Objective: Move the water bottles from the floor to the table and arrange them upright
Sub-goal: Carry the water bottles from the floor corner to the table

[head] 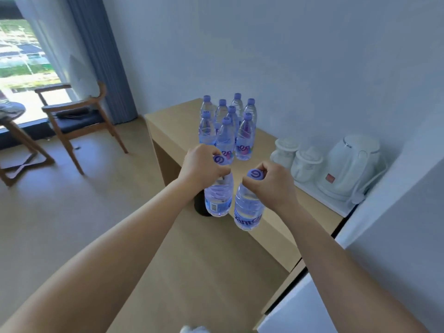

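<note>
Each hand, left hand (200, 164) and right hand (269, 183), has its fingers pinching a bottle neck, left bottle (218, 198) and right bottle (248, 207) hanging over the bench's (177, 121) near edge, where a loose pinch or a careless set-down could topple the standing cluster (228, 128).

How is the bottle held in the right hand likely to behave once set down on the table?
The right-hand bottle looks full, so probably heavy for its size. Tall and narrow, it may tip if nudged. The right hand has its grip only at the cap, so it could swing; the thin clear plastic likely dents under pressure.
</note>
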